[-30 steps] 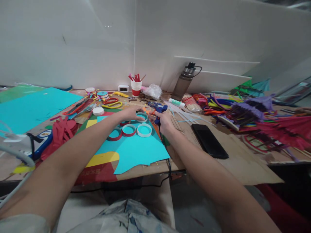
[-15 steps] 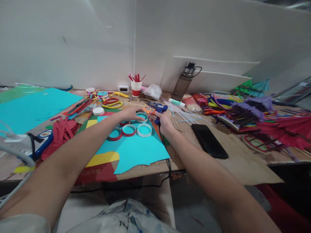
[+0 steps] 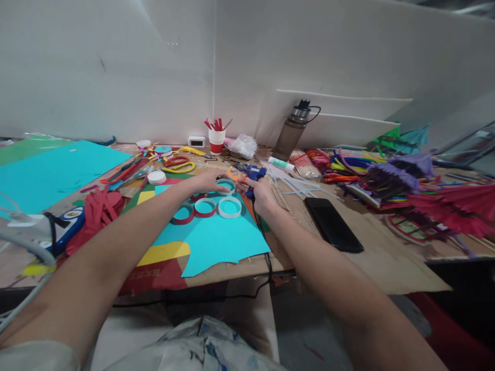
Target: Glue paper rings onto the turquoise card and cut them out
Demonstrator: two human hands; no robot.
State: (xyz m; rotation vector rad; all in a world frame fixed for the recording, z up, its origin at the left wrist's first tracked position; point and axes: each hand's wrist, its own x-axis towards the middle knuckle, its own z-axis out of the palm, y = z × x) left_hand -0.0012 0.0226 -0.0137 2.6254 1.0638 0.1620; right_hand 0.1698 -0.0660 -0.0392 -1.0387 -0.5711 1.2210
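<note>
My right hand [image 3: 259,193] is wrapped round the handle of a blue glue gun [image 3: 251,171], whose orange nozzle points left. My left hand [image 3: 211,181] has its fingers on a white paper ring [image 3: 225,186], just left of the nozzle. In front of it, a white ring [image 3: 229,207] and two red-and-white rings, one in the middle [image 3: 204,207] and one at the left [image 3: 183,213], rest on a turquoise sheet [image 3: 220,239]. Another red ring is partly hidden by my left hand.
A black phone [image 3: 334,224] lies right of my right forearm. Behind stand a bottle [image 3: 291,131] and a paper cup [image 3: 217,141] of red strips. Scissors [image 3: 178,165] lie at the back left; pipe cleaners [image 3: 350,165] and paper umbrellas [image 3: 402,175] crowd the right. A black cord hangs over the front edge.
Hardly anything differs. Both hands, the glue gun and the rings keep their places.
</note>
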